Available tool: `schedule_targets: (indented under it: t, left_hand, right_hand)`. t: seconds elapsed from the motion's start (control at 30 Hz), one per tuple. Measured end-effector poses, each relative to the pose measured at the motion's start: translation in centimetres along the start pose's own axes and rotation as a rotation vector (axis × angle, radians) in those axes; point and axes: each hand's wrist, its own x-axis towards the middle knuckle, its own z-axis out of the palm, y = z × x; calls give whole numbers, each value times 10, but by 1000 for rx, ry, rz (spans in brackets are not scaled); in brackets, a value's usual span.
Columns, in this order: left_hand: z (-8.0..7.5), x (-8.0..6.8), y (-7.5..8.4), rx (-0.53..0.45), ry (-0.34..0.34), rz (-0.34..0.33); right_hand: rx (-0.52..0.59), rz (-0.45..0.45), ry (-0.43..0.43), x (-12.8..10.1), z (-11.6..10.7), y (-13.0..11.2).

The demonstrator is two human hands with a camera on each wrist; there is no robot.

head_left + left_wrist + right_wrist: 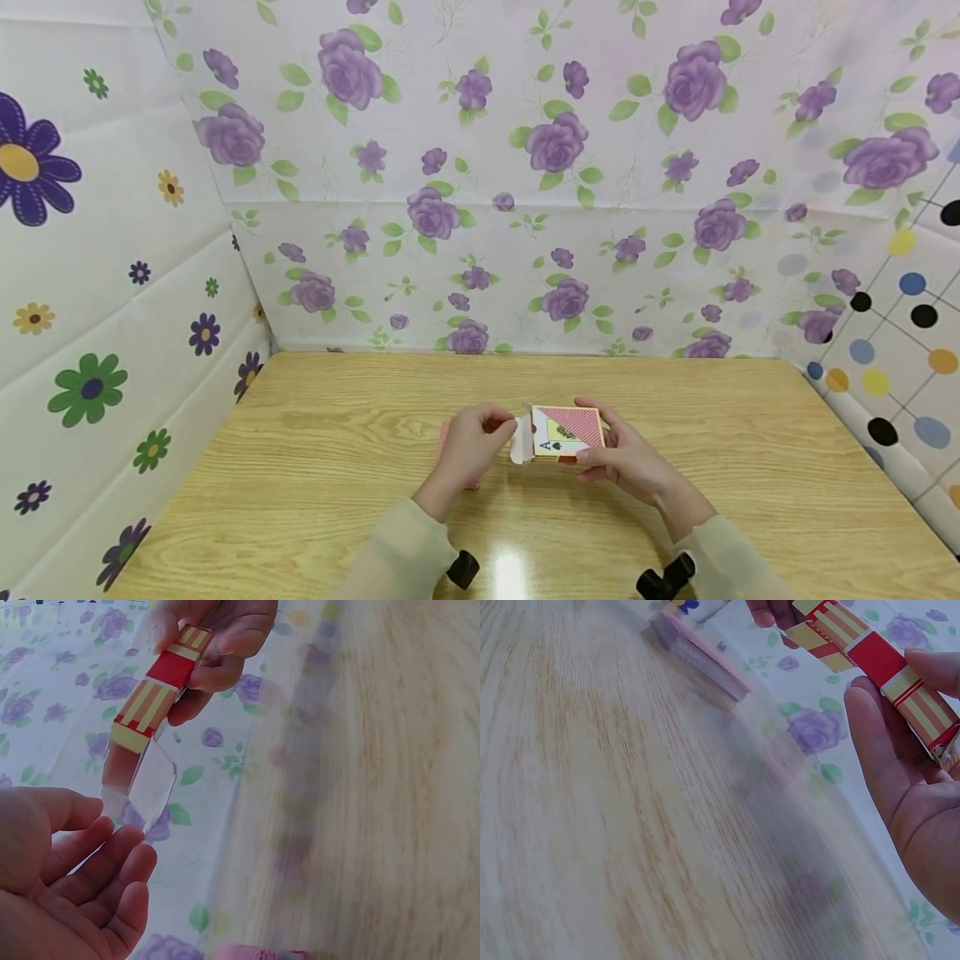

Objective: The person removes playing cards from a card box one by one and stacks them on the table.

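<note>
Above the table point(300, 467), the right hand point(626, 458) grips a card box point(566, 433) — the left hand point(472, 442) pinches its flap point(521, 442).

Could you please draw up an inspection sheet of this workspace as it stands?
Surface: wooden table, bare grain, glare at the near edge.
Job's things: card box, flap open; stack of cards flat on the table.
Clutter: nothing seen.
Grippers: right hand grips the card box; left hand is at its flap.
Cables: nothing seen.
Surroundings: flowered sheets on three sides.
</note>
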Motion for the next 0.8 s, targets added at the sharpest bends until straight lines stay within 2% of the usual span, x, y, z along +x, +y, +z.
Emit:
schedule_targets:
  t: [0.2, 0.8]
  left_hand:
    - [8, -2, -3, -11, -13, -44]
    - [25, -1, -2, -14, 19, -34]
  right_hand:
    - [-5, 3, 0, 1, 1, 1]
    - [19, -10, -18, 3, 3, 1]
